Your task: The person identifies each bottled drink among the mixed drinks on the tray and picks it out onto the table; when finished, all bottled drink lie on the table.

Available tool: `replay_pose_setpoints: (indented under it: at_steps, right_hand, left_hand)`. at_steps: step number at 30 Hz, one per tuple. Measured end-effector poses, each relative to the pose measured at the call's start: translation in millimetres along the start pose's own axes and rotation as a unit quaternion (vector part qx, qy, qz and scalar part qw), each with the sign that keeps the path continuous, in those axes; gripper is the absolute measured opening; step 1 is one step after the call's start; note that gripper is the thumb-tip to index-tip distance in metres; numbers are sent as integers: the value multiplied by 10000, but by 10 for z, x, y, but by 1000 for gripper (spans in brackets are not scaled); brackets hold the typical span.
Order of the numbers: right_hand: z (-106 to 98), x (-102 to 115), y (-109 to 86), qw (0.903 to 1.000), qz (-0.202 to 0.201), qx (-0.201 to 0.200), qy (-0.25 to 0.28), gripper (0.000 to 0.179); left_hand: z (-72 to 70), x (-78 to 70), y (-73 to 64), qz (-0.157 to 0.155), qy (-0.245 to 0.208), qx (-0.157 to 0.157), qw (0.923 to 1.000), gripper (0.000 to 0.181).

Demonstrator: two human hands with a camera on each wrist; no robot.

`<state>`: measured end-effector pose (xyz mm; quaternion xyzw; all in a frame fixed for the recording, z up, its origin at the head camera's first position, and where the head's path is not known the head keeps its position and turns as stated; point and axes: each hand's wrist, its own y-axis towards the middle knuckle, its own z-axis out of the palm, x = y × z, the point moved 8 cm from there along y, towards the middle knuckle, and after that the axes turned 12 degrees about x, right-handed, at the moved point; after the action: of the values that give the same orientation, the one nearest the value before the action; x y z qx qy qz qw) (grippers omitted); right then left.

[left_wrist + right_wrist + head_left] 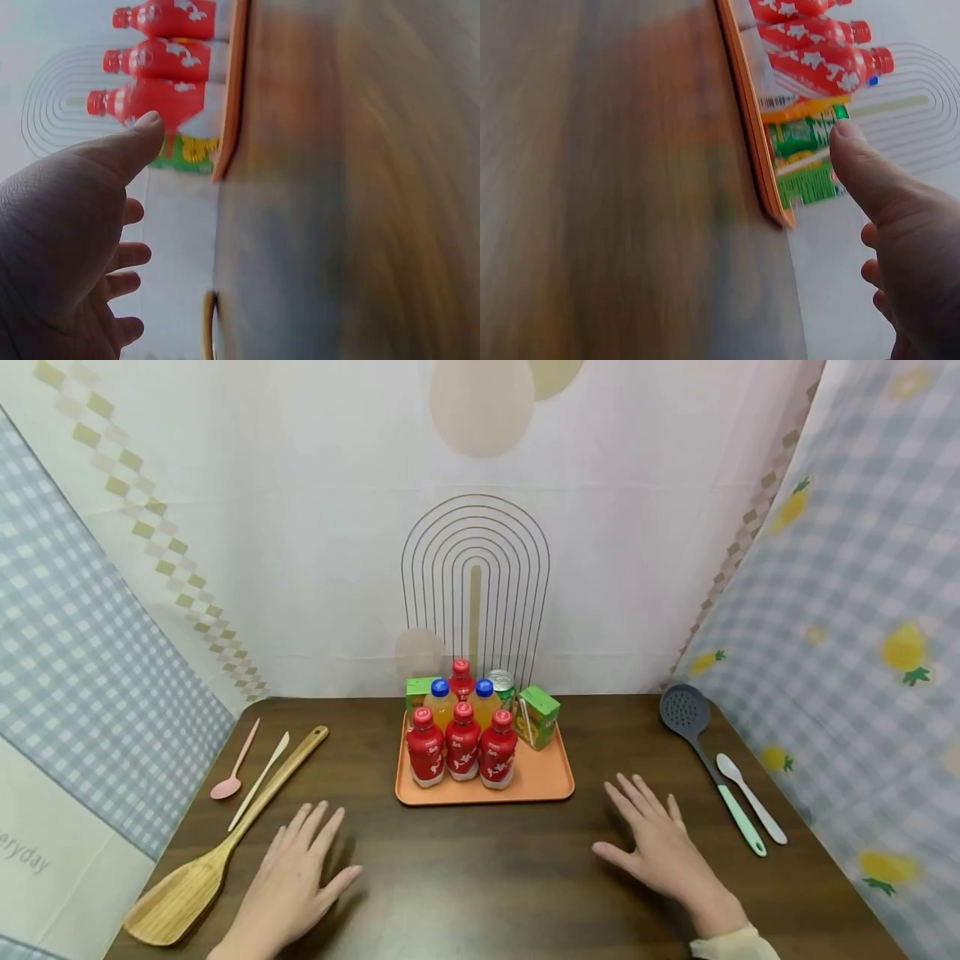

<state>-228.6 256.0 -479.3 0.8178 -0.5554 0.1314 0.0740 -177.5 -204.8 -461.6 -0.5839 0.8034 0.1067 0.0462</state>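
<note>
Both are loose and empty, fingers spread: left hand (292, 881) just beside a wooden spatula (220, 857), right hand (652, 843) between the orange tray (543, 786) and a slotted turner (707, 762); whether either touches the table (480, 893) I cannot tell. Ahead of and between them, the tray sits toward the table's back edge, crowded with upright drinks. For handling it, I would judge that an even hold at both short ends, kept level, suits best, since the tall red bottles (426, 750) stand close together behind only a low rim and could topple. Single bottles would probably come away most cleanly from the front row, taken round the body. Their bodies look like glossy plastic, rounded at the shoulder and pale at the base; amber juice bottles (486, 706) with blue caps, a metal drink can (501, 679) and a boxy green carton (542, 718) stand behind or beside them. Smooth-rimmed, round-cornered tray meets dark-brown wood grain, while the spatula's yellowish, streaked blade flares broadly from its slim handle.
</note>
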Motion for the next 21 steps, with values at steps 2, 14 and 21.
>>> replay_pose_setpoints:
  at_steps: [2, 14, 21]
  right_hand:
    - [25, 65, 111, 9999, -84, 55, 115, 86]
    - [323, 437, 768, 9935, -599, 562, 784, 72]
    - [421, 542, 990, 9882, -804, 538, 1184, 47]
  left_hand:
    - [23, -78, 123, 85, -157, -7, 9998, 74]
    - [412, -411, 826, 529, -983, 717, 9912, 56]
    - [532, -450, 1041, 677, -1140, 998, 9861, 30]
